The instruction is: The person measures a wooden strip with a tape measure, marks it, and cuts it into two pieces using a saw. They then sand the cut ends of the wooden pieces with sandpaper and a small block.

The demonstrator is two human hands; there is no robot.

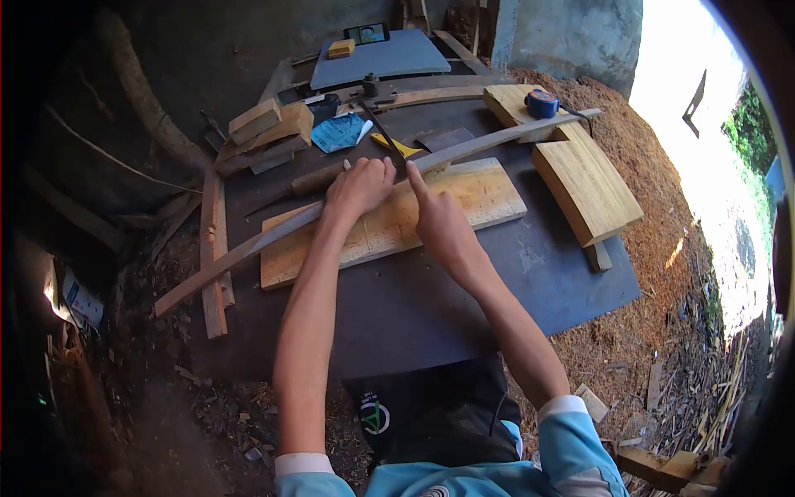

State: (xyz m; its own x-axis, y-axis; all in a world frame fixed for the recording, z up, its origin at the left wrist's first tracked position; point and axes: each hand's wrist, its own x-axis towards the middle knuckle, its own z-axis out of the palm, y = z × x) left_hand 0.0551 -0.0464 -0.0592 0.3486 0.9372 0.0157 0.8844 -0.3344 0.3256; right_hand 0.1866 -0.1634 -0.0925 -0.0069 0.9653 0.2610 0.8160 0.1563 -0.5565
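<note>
A long, thin wooden strip (217, 269) lies diagonally across a thicker wooden board (389, 219). My left hand (359, 190) is closed over the middle of the strip, its fingers curled and partly hidden. To its right, my right hand (447, 222) touches the strip with a stretched index finger; its other fingers are curled and I see nothing in them. A thin dark rod-like tool (383, 131) runs from behind down to the strip near that fingertip. Just left of my left hand lies a tool with a wooden handle (315, 180).
A blue tape measure (542, 103) sits on wood blocks (588, 186) at the right. Blue sandpaper-like sheet (338, 132), a yellow-handled tool (396, 147) and stacked offcuts (269, 132) lie behind. A phone (367, 33) stands at the back. Sawdust (654, 273) covers the ground.
</note>
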